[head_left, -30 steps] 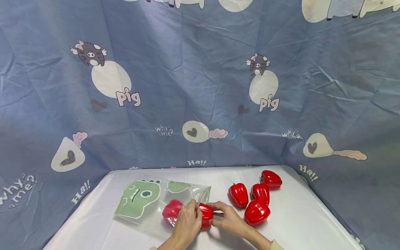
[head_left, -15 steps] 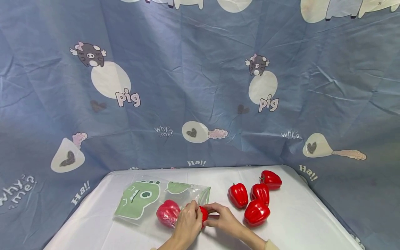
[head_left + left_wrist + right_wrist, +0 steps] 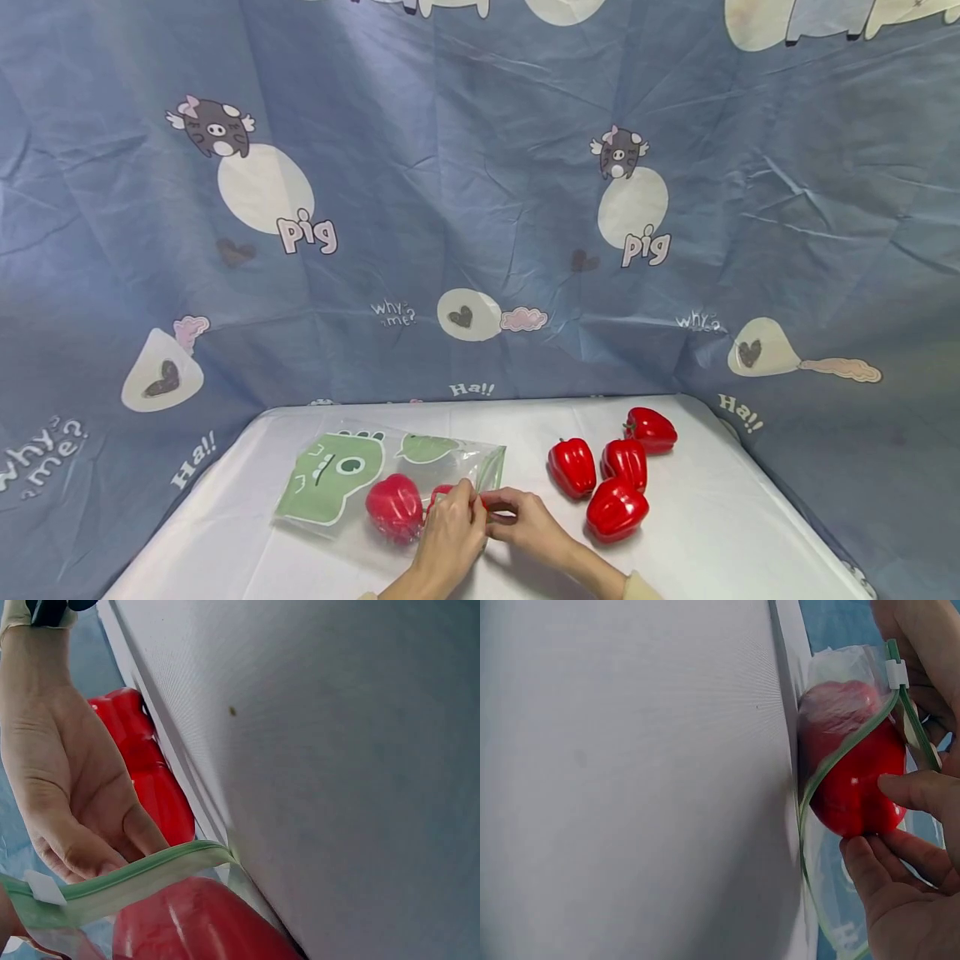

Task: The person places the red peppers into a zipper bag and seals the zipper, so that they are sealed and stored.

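A clear zip bag [image 3: 352,525] printed with a green monster lies flat on the table, its mouth facing right. My left hand [image 3: 452,533] grips the bag's edge at the mouth, near the white slider [image 3: 897,673] on the green zip strip. One red bell pepper [image 3: 395,508] is inside the bag. A second red bell pepper [image 3: 862,772] sits in the mouth, partly under the plastic; my left hand hides much of it in the head view. My right hand [image 3: 528,529] holds this pepper's outer end, thumb on one side and fingertips on the other.
Several more red bell peppers stand in a group right of my right hand, among them a near one [image 3: 617,511] and a far one [image 3: 651,431]. A white cloth [image 3: 720,533] covers the table. Behind its far edge hangs a blue printed curtain [image 3: 525,358].
My right hand has moved left, taking the second bell pepper further into the bag's mouth. The first pepper has shifted left inside the bag. My left hand has stayed at the mouth.
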